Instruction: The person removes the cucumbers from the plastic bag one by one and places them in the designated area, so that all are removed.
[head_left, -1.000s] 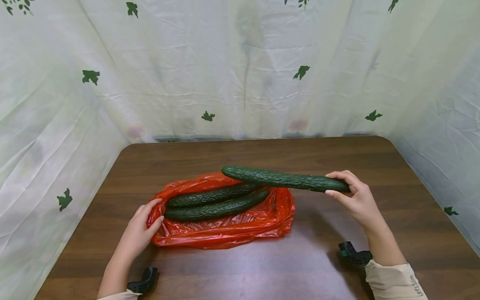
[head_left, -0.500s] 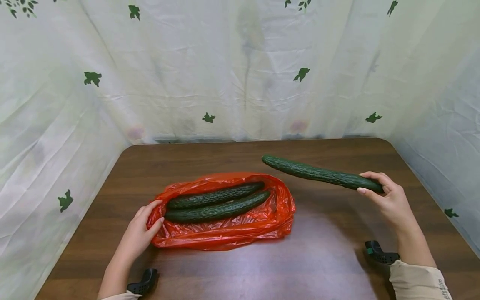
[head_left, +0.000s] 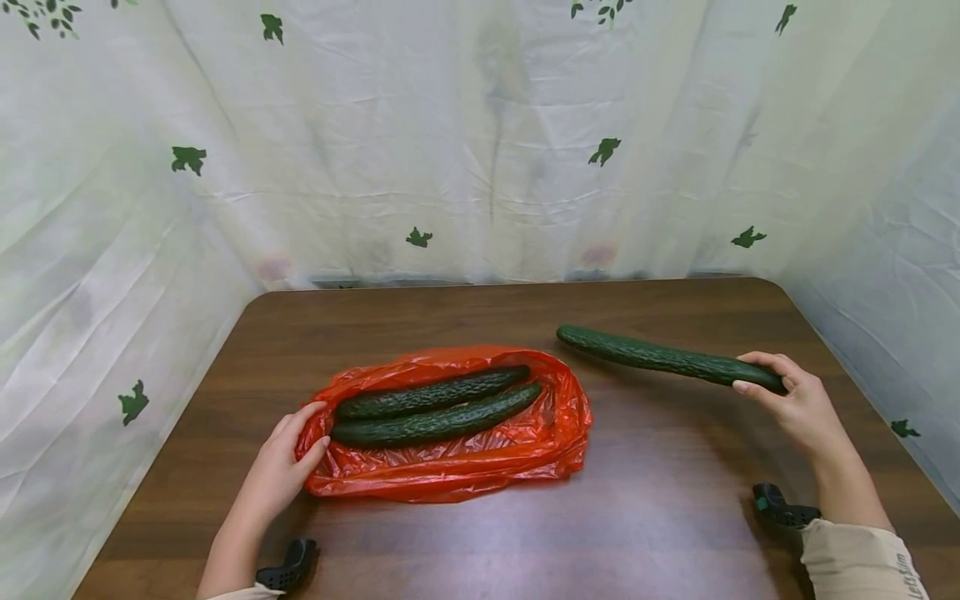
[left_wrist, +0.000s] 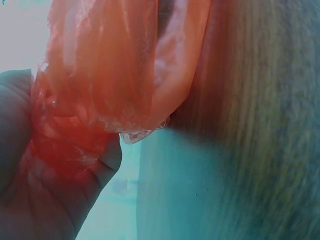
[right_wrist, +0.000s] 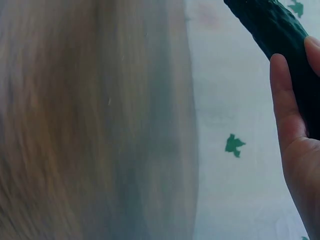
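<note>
My right hand [head_left: 802,404] grips a long dark green cucumber [head_left: 660,357] by its right end, thumb on the near side. The cucumber points left, to the right of a red plastic bag [head_left: 450,483] and apart from it. Two more cucumbers lie side by side in the open bag: a rear cucumber [head_left: 435,393] and a front cucumber [head_left: 442,425]. At the bag's left end my left hand [head_left: 277,462] holds the rim between thumb and fingers. The left wrist view shows the red plastic [left_wrist: 100,75] bunched against the palm.
Everything is on a brown wooden table [head_left: 525,550] with rounded far corners. Pale curtains [head_left: 487,150] with green leaf shapes enclose its back and sides. A black wrist device [head_left: 288,567] sits by the left wrist, and a similar device [head_left: 783,506] by the right.
My right hand has carried the cucumber from above the bag to the right, and lowered it slightly in the last half second. The left hand and the bag stay in place.
</note>
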